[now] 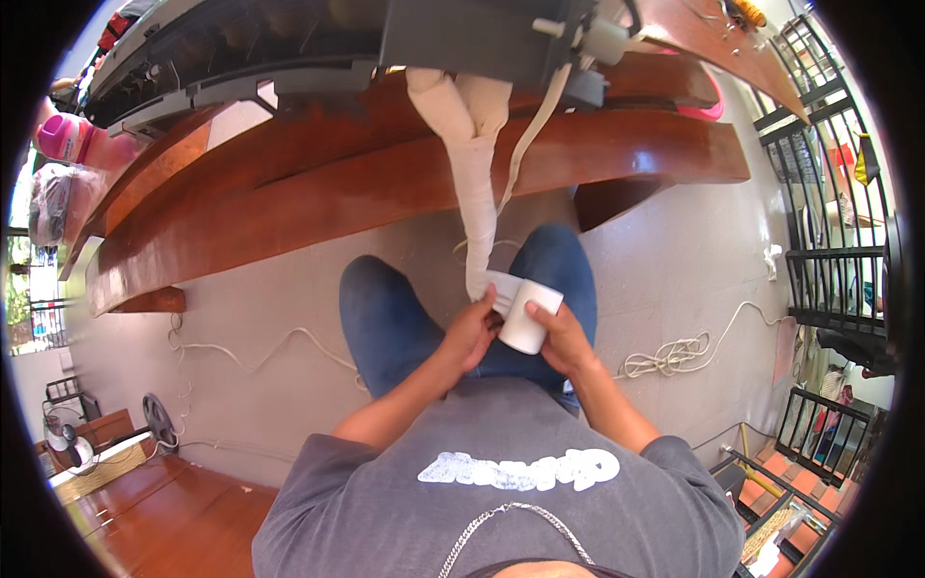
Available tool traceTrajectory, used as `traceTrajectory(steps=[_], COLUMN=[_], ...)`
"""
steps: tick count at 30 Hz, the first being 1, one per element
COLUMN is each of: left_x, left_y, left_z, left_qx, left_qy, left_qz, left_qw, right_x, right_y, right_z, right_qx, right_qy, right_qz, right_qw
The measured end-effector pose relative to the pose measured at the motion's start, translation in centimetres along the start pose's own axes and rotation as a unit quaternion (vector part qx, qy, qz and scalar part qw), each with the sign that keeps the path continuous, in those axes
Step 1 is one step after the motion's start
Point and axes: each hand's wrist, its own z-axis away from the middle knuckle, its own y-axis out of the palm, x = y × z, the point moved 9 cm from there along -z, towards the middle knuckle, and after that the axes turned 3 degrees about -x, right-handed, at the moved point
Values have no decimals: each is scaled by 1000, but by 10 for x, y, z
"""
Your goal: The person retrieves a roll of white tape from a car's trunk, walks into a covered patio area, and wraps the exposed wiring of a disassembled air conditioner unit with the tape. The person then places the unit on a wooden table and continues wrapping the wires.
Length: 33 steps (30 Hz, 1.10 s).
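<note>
My right hand (568, 339) grips a roll of white wrapping tape (530, 318), thumb across its side. From the roll a short strip of tape (503, 288) runs to the lower end of a wrapped pipe bundle (477, 207). My left hand (469, 335) is closed on this strip beside the bundle's end, thumb uppermost; some of its fingertips are hidden behind the roll. The bundle hangs down between my knees from a dark air-conditioner unit (462, 34). Near its top, two thick beige branches join into one taped length.
The unit rests on a long brown wooden bench (597, 149) in front of me. A thin pale hose (530, 140) hangs beside the bundle. Coiled white cable (670, 358) lies on the floor at right, and a loose cord (251, 358) at left. Black metal railings (819, 193) stand far right.
</note>
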Motion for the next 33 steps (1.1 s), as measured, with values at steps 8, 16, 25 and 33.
traceTrajectory(steps=[8, 16, 25, 33], left_x=[-15, -13, -28, -34], left_y=[18, 12, 14, 11], left_z=[1, -14, -5, -5], left_qx=[-106, -200, -258, -299], left_qy=[28, 36, 55, 86], left_qz=[92, 94, 62, 17], left_qw=[990, 975, 963, 950], right_x=[1, 9, -1, 11], right_y=[3, 7, 20, 35], right_z=[32, 25, 37, 48], right_qx=[-55, -27, 68, 52], right_qy=[-25, -88, 12, 35], right_qz=[66, 106, -47, 5], right_qw=[996, 990, 996, 998])
